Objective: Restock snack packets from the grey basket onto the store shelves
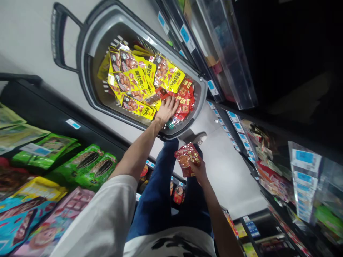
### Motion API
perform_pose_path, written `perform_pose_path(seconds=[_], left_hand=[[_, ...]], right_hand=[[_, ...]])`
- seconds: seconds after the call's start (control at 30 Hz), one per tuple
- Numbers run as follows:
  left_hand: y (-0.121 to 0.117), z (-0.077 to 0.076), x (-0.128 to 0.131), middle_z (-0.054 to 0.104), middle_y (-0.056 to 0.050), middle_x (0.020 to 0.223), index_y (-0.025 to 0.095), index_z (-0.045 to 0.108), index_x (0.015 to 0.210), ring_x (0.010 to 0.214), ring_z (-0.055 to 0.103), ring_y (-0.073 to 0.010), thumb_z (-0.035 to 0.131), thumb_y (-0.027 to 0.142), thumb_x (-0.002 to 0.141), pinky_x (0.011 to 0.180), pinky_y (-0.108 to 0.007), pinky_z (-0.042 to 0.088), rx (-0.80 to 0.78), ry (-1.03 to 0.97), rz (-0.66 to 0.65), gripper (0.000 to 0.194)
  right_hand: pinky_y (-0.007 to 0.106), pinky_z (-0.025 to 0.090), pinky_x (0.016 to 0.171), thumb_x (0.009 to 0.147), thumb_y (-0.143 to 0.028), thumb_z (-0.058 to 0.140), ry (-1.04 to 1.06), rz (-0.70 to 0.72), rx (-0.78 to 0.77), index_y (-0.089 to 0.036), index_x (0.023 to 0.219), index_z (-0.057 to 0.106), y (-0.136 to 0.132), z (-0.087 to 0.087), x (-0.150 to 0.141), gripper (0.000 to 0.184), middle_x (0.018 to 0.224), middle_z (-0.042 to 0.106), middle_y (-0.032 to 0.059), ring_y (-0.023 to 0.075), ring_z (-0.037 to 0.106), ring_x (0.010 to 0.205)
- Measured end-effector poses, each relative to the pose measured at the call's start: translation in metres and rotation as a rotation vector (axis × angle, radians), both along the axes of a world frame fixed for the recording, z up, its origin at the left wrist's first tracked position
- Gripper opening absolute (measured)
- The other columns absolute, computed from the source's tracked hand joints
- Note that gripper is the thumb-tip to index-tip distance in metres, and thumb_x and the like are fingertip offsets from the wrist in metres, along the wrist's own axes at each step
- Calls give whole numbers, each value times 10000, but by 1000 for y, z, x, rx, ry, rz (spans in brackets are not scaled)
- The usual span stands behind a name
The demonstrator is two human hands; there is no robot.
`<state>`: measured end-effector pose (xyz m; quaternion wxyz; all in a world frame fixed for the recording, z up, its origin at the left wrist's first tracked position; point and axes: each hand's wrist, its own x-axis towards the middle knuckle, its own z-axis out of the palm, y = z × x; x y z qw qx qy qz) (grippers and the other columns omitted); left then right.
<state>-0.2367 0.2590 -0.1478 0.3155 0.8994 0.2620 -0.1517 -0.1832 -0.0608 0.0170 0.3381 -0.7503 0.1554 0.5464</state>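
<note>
Red glossy packet appears light, slippery, pliable; grip edges. Right hand: fingers pinching it. Left hand: fingers spread over red pouches.

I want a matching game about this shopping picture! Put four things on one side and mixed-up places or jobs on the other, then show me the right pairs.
Things
1. Left hand
2. Right hand
3. Yellow packets
4. Green packets

Places or jobs
A. Heaped in the basket
B. Holding dark red packaging
C. On the shelf at the picture's left
D. Reaching in at the red packets

Right pairs: 1-D, 2-B, 3-A, 4-C
</note>
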Motion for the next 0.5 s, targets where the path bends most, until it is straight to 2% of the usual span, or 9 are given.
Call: perform_pose_path(seconds=[0.1, 0.23, 0.3, 0.37, 0.5], left_hand=[[3, 1, 12, 436, -336, 1607, 44, 449, 1571, 1529, 393, -453, 285, 72, 993, 1135, -722, 389, 10, 23, 20, 602], [26, 12, 22, 568, -316, 1480, 32, 430, 1569, 1410, 517, -428, 314, 46, 962, 1016, -615, 532, 22, 69, -79, 619], [42, 25, 22, 617, -276, 1421, 48, 442, 1556, 1350, 566, -400, 390, 46, 929, 992, -547, 559, 19, 73, -123, 629], [54, 42, 17, 657, -235, 1359, 80, 468, 1542, 1275, 619, -376, 518, 82, 878, 994, -488, 562, 7, 61, -113, 666], [67, 77, -8, 745, -139, 1072, 119, 553, 1491, 998, 723, -322, 683, 178, 772, 930, -414, 566, -127, 0, 40, 733]], right_hand=[[448, 654, 864, 736, -496, 877, 15, 7, 67, -183, 1120, 753, 8, 1, -8, 511, 1077, 821, 100, 311, 788, 970], [466, 649, 903, 712, -504, 901, 60, -3, 100, -191, 1132, 746, 10, 2, -14, 546, 1112, 816, 100, 321, 785, 995], [483, 652, 893, 691, -520, 912, 63, -7, 82, -195, 1108, 748, 6, 4, -15, 554, 1094, 818, 102, 335, 787, 984], [504, 650, 900, 686, -539, 913, 67, -5, 87, -197, 1094, 753, 2, 7, -14, 556, 1083, 819, 105, 348, 787, 984], [539, 628, 969, 659, -560, 929, 79, 0, 110, -197, 1131, 761, 0, 17, -4, 619, 1118, 819, 109, 362, 781, 1035]])
